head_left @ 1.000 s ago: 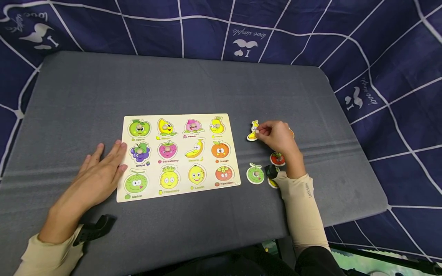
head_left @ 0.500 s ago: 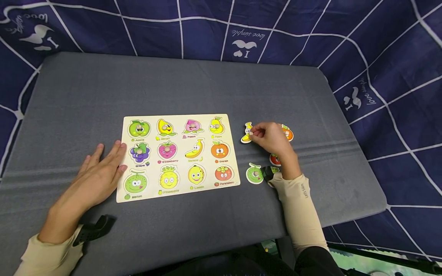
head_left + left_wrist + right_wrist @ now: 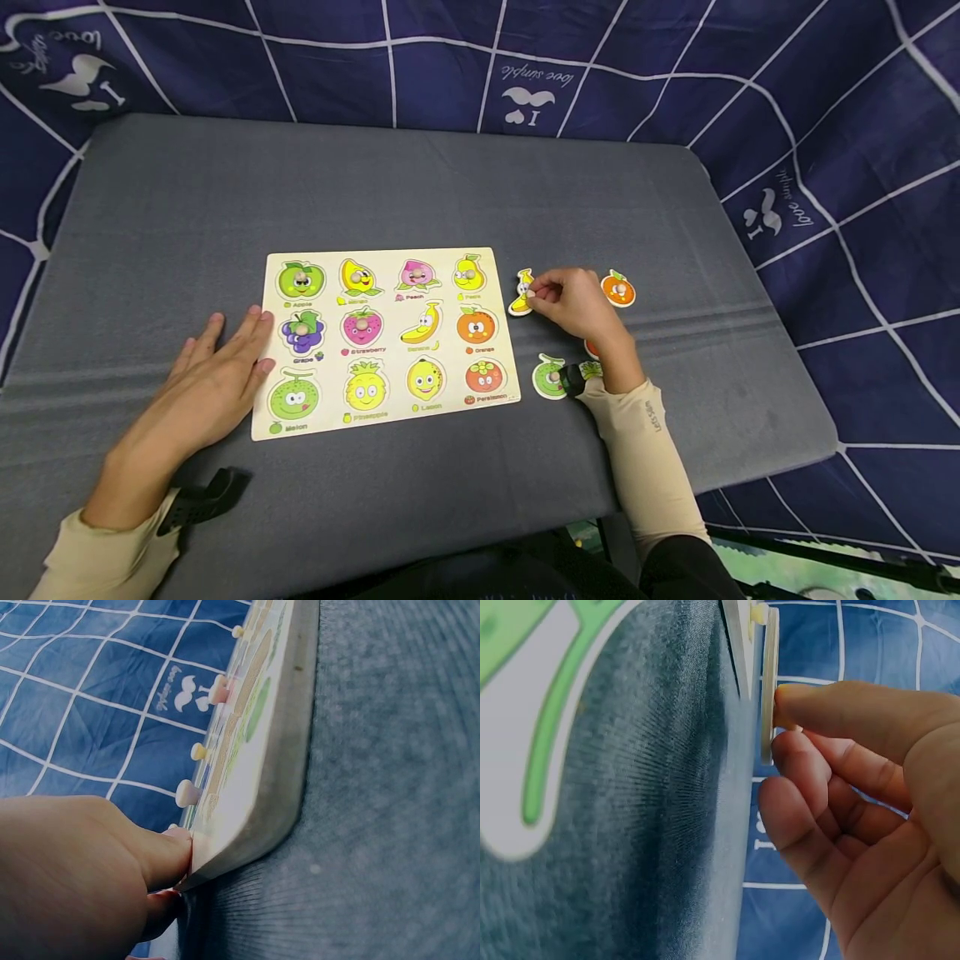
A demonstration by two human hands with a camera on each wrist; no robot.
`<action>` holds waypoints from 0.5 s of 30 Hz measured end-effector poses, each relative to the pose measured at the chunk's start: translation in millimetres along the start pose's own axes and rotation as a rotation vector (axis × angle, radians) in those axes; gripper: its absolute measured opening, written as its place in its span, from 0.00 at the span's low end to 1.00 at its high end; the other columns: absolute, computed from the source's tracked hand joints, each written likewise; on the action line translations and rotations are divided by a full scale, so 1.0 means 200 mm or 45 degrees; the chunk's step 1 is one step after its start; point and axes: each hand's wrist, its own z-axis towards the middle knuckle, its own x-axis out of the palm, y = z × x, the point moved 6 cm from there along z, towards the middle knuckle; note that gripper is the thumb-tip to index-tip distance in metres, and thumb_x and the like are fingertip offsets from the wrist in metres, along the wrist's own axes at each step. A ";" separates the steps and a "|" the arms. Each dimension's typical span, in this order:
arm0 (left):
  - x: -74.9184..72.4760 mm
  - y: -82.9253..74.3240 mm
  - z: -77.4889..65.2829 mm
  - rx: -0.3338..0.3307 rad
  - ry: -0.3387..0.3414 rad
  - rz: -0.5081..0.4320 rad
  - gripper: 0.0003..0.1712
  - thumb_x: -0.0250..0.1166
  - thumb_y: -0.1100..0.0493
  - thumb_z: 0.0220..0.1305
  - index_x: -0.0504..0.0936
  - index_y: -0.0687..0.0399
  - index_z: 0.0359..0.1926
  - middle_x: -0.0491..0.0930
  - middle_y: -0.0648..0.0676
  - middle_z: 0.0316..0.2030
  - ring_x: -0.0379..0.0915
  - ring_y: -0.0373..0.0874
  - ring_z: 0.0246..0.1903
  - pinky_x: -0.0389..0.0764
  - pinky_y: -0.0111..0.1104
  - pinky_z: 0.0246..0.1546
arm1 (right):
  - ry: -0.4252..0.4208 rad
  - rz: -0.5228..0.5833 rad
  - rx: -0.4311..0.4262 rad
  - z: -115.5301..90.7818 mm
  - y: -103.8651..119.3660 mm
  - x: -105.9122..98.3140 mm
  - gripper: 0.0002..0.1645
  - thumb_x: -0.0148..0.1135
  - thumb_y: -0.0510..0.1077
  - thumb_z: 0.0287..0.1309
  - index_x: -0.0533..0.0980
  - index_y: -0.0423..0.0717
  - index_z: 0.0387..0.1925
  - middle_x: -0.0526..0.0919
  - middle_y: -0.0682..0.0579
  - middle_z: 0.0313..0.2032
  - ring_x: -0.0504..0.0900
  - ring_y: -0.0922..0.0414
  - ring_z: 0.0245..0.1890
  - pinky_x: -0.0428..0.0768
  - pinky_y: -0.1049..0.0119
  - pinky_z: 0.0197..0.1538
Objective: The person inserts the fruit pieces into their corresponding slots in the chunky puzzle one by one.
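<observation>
A cream fruit puzzle board (image 3: 393, 343) lies flat on the grey table. My left hand (image 3: 213, 383) rests at its left edge with the fingers fairly straight; in the left wrist view the thumb (image 3: 169, 855) touches the board's edge. Just right of the board, my right hand (image 3: 577, 304) pinches a banana puzzle piece (image 3: 519, 302). The right wrist view has that piece edge-on (image 3: 769, 690), raised off the table, with thumb and finger at its knob. Apple, mango, peach, pear, grape and strawberry show knobs on the board. The banana picture (image 3: 422, 323) shows no knob.
An orange piece (image 3: 618, 289) lies beyond the right hand. A melon piece (image 3: 549, 379) sits nearer, partly behind the black wrist strap. A red piece (image 3: 592, 350) and a leafy piece (image 3: 591, 369) are mostly hidden by the right arm. Blue gridded cloth (image 3: 450, 75) borders the table.
My right hand has carried the banana piece leftward, closer to the board, and the orange piece has come into full view. The left hand and the board have stayed put.
</observation>
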 end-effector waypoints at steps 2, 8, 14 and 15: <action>0.00 0.00 0.00 0.001 0.001 0.002 0.32 0.42 0.54 0.72 0.40 0.55 0.71 0.38 0.59 0.70 0.22 0.67 0.65 0.28 0.61 0.58 | -0.009 -0.001 -0.008 0.00 0.01 0.00 0.05 0.67 0.41 0.47 0.81 0.44 0.26 0.79 0.55 0.20 0.76 0.63 0.21 0.74 0.71 0.27; 0.00 0.00 0.00 -0.005 0.008 0.003 0.33 0.41 0.54 0.72 0.39 0.54 0.71 0.37 0.59 0.70 0.21 0.67 0.65 0.28 0.61 0.58 | -0.036 0.007 -0.048 0.00 0.04 0.02 0.05 0.67 0.43 0.47 0.81 0.45 0.25 0.79 0.56 0.19 0.75 0.63 0.20 0.73 0.71 0.26; 0.00 0.00 0.00 -0.005 0.008 0.002 0.32 0.41 0.54 0.72 0.40 0.55 0.71 0.37 0.59 0.70 0.21 0.66 0.65 0.28 0.61 0.58 | -0.024 0.000 -0.062 -0.01 0.07 0.02 0.05 0.67 0.43 0.47 0.81 0.46 0.25 0.79 0.57 0.19 0.75 0.63 0.20 0.73 0.71 0.26; 0.00 0.00 0.00 -0.004 0.007 0.002 0.32 0.41 0.54 0.72 0.40 0.55 0.71 0.37 0.59 0.70 0.21 0.67 0.65 0.28 0.61 0.58 | -0.023 -0.001 -0.060 -0.01 0.07 0.02 0.05 0.67 0.43 0.47 0.81 0.46 0.25 0.79 0.57 0.19 0.75 0.63 0.20 0.73 0.71 0.26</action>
